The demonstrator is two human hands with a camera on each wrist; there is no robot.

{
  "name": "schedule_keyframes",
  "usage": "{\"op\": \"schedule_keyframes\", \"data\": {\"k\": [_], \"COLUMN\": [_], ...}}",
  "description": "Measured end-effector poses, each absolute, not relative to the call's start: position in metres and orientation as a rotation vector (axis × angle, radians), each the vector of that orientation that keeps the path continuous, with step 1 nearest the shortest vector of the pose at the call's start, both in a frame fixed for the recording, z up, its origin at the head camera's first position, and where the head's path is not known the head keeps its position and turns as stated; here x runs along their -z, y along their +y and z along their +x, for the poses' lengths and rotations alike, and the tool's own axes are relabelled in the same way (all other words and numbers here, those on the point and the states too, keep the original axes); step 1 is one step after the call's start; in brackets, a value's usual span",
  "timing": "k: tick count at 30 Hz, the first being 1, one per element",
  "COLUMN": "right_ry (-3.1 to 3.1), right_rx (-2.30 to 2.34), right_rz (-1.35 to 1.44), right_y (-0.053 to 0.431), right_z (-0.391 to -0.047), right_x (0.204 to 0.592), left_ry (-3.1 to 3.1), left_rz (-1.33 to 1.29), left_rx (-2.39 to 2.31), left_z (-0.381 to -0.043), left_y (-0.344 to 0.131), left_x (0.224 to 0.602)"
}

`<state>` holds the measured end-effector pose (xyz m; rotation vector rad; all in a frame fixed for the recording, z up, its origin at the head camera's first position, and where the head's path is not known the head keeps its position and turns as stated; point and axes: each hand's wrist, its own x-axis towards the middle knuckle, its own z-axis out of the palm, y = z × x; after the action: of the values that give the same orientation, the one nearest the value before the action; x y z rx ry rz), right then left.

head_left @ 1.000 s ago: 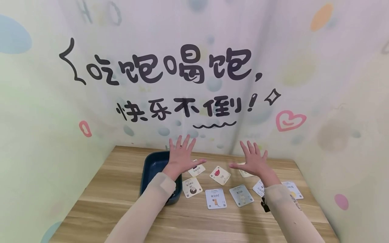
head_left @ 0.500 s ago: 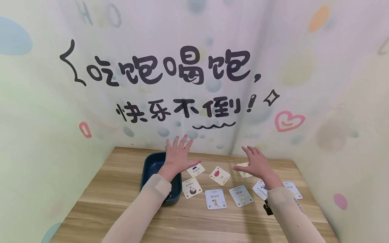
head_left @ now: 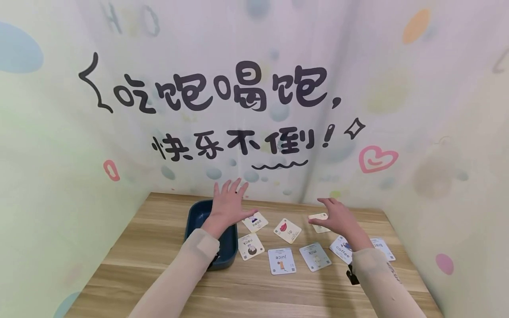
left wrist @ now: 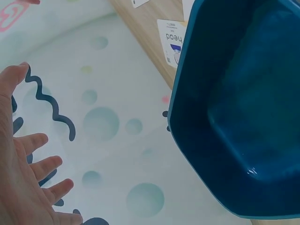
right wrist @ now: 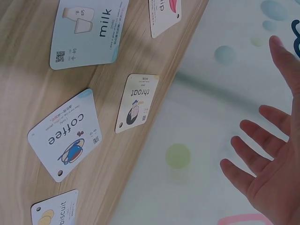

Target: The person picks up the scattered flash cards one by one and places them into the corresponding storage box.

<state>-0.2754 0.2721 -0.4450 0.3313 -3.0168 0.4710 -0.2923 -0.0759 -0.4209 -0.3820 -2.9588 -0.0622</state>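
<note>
In the head view my left hand (head_left: 227, 207) is held above the blue tray (head_left: 192, 216), fingers spread, holding nothing. The left wrist view shows the tray's deep bare inside (left wrist: 253, 112) beside that hand. On the right, my right hand (head_left: 338, 218) hovers over the throat card (right wrist: 137, 103), its fingers slightly bent and gripping nothing. Word cards lie on the table between and around the hands: head (head_left: 256, 222), neck (head_left: 251, 247), lip (head_left: 288, 230), juice (head_left: 282, 260), milk (head_left: 315, 256) and coffee (head_left: 341, 248). The biscuit card (head_left: 383, 248) is partly hidden by the right sleeve.
The wood-grain table (head_left: 131, 251) ends at a patterned fabric wall (head_left: 254, 110) with large dark lettering. Similar walls rise at left and right. A black strap part (head_left: 351, 276) hangs under the right wrist.
My left hand has drifted slightly left and down over the tray. The right hand has lowered and moved slightly right, its fingers less spread; more of the coffee card shows.
</note>
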Motion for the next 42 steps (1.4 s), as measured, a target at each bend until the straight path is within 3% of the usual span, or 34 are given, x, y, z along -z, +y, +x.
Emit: {"op": "schedule_keyframes", "data": {"k": [42], "right_ry": [-3.011], "right_rx": [-0.469], "right_rz": [0.326], "right_y": [0.299], "right_z": [-0.255], "right_x": [0.462], "left_ry": [-2.945], "left_rz": [-0.405], "left_rx": [0.138], "left_z": [-0.269], "left_y": [-0.103], "left_x": [0.417]}}
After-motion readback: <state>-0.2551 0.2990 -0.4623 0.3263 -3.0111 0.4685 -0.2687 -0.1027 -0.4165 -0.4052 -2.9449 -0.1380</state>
